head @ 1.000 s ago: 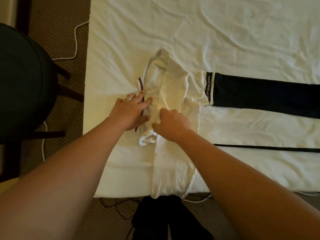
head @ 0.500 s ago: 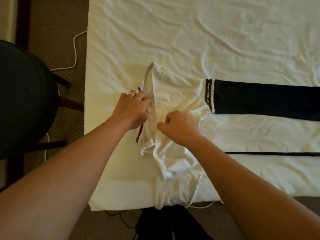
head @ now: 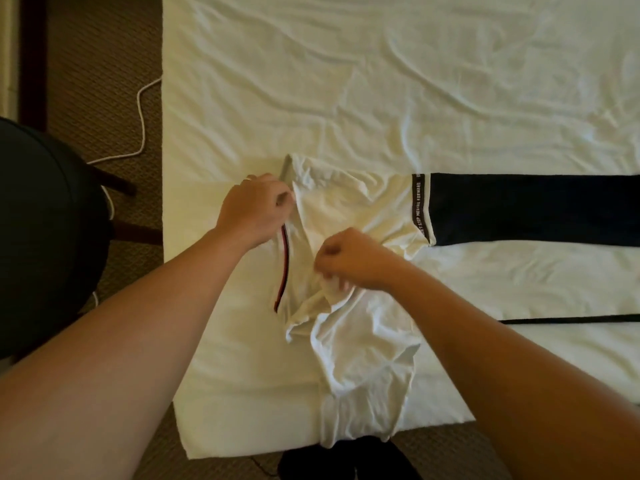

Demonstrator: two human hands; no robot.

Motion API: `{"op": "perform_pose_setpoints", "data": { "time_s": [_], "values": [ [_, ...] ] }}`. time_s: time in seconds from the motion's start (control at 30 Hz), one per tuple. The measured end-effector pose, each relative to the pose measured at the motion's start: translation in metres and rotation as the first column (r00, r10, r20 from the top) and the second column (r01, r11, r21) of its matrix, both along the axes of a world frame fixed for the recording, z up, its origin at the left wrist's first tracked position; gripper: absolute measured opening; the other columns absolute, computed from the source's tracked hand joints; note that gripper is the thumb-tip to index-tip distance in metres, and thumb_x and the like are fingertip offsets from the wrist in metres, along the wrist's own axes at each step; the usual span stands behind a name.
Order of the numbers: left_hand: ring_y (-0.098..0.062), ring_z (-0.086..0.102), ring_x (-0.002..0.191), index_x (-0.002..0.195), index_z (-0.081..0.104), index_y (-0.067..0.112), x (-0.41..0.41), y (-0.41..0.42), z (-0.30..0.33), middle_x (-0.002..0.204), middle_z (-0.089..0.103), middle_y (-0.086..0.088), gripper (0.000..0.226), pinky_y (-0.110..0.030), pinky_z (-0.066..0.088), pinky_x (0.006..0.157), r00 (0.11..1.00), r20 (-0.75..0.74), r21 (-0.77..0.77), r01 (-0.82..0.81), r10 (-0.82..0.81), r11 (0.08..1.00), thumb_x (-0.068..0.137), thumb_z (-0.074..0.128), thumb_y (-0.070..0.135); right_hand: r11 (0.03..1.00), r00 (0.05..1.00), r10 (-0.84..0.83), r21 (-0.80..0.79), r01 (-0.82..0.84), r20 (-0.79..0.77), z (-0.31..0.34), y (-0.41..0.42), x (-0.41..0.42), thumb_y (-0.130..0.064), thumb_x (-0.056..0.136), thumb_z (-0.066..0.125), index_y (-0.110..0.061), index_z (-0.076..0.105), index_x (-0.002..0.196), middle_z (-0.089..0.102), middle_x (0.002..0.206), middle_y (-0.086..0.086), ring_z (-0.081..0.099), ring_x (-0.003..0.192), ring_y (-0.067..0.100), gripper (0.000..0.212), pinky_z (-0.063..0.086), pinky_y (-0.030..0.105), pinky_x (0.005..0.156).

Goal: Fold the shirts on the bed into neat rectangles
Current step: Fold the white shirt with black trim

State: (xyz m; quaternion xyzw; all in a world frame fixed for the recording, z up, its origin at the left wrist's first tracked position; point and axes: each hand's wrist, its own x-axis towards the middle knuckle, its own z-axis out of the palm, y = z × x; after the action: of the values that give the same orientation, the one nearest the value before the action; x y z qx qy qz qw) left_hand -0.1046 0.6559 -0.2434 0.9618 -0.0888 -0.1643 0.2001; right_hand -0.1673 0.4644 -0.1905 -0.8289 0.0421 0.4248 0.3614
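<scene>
The white shirt (head: 349, 265) is lying bunched on the bed (head: 381, 81) directly under and between both hands, its lower part trailing toward the person and hanging over the bed's near edge. The left hand (head: 254, 211) is gripping the shirt's edge beside the collar, where a red-and-dark striped trim (head: 284, 268) is showing just below its wrist; the right hand (head: 349, 259) is pinching a gathered fold of cloth a little nearer the person. The hands are working close together but not touching. Just beyond the right hand a sleeve with a printed band (head: 419, 209) is overlapping a dark garment (head: 533, 209) laid out flat to that side. The step in hand appears to be opening the crumpled shirt out before any fold is made — doing it well means drawing the two gripped points apart until the cloth is lying flat, pulling the hanging hem fully onto the bed, and freeing the sleeve from the dark garment so neither is dragging the other. Smoothing outward from between the hands should be giving straight edges for a clean rectangle.
</scene>
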Motion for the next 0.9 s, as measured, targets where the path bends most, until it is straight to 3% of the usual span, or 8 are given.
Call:
{"op": "perform_pose_setpoints", "data": {
  "time_s": [0.1,0.23,0.37,0.5,0.6,0.73,0.83,0.9],
  "values": [
    [-0.026,0.057,0.094,0.101,0.064,0.016,0.022,-0.012,0.007,0.102,0.056,-0.002,0.03,-0.034,0.038,0.072,0.949,0.026,-0.137,-0.308,0.315,0.941,0.103,0.046,0.04,0.911,0.861,-0.356,-0.069,0.406,0.364,-0.008,-0.04,0.029,-0.02,0.097,0.054,-0.014,0.072,0.105,0.071,0.099,0.003,0.067,0.089,0.021,0.021,0.056,0.04,0.084],
    [-0.024,0.057,0.112,0.133,0.054,0.02,0.049,-0.023,0.007,0.132,0.054,-0.004,0.053,-0.035,0.041,0.082,0.929,-0.107,-0.131,-0.366,0.354,0.921,0.098,0.046,0.06,0.918,0.886,-0.153,-0.27,0.291,0.437,-0.031,-0.087,0.059,-0.021,0.103,0.043,-0.021,0.05,0.143,0.048,0.143,0.004,0.058,0.118,0.027,0.041,0.049,0.039,0.094],
    [-0.02,0.056,0.099,0.126,0.057,0.017,0.058,-0.027,0.0,0.113,0.059,0.002,0.054,-0.036,0.046,0.08,0.932,-0.264,-0.15,-0.294,0.248,0.944,0.094,0.058,0.06,0.881,0.938,0.108,-0.469,0.063,0.33,-0.053,-0.101,0.078,-0.04,0.101,0.05,-0.026,0.051,0.135,0.046,0.134,0.004,0.048,0.123,0.028,0.037,0.037,0.046,0.102],
    [-0.022,0.057,0.087,0.108,0.064,0.015,0.063,-0.009,-0.007,0.085,0.058,0.007,0.019,-0.027,0.041,0.063,0.963,-0.23,-0.198,-0.191,0.144,0.961,0.094,0.071,0.026,0.872,0.918,-0.037,-0.437,0.223,0.394,-0.061,-0.108,0.094,-0.042,0.102,0.05,-0.026,0.063,0.109,0.06,0.112,-0.002,0.049,0.116,0.023,0.022,0.026,0.044,0.094],
    [-0.028,0.061,0.102,0.12,0.062,0.02,0.061,-0.003,-0.009,0.108,0.061,-0.003,0.029,-0.033,0.047,0.08,0.967,-0.169,-0.161,-0.216,0.189,0.963,0.092,0.07,0.02,0.857,0.884,-0.016,-0.449,0.254,0.468,-0.063,-0.105,0.089,-0.037,0.102,0.05,-0.025,0.063,0.115,0.054,0.122,0.0,0.047,0.119,0.024,0.022,0.027,0.044,0.097],
    [-0.041,0.05,0.122,0.139,0.051,0.015,0.025,-0.03,-0.005,0.14,0.05,-0.014,0.052,-0.05,0.044,0.093,0.963,0.267,0.035,-0.032,0.021,0.999,0.09,0.056,0.03,0.864,0.739,0.034,-0.391,0.316,0.673,-0.059,-0.082,0.05,-0.033,0.101,0.047,-0.02,0.059,0.128,0.048,0.135,0.004,0.044,0.123,0.027,0.032,0.031,0.047,0.101],
    [-0.04,0.031,0.146,0.157,0.032,0.02,0.006,-0.044,-0.015,0.163,0.028,-0.015,0.075,-0.055,0.032,0.111,0.949,0.094,0.204,0.278,-0.301,0.939,0.094,0.033,0.062,0.898,0.753,0.177,-0.417,0.14,0.634,-0.067,-0.075,0.019,-0.037,0.105,0.039,-0.022,0.053,0.136,0.043,0.149,0.003,0.039,0.135,0.027,0.038,0.03,0.048,0.107],
    [-0.035,0.005,0.156,0.162,0.008,0.026,0.008,-0.035,-0.027,0.17,-0.001,-0.011,0.086,-0.056,0.015,0.122,0.941,-0.085,0.286,0.337,-0.326,0.897,0.093,0.019,0.075,0.886,0.832,0.27,-0.463,-0.018,0.484,-0.076,-0.084,0.007,-0.05,0.106,0.027,-0.03,0.03,0.155,0.017,0.167,0.0,0.016,0.152,0.023,0.053,0.019,0.048,0.118]
  ]
}}
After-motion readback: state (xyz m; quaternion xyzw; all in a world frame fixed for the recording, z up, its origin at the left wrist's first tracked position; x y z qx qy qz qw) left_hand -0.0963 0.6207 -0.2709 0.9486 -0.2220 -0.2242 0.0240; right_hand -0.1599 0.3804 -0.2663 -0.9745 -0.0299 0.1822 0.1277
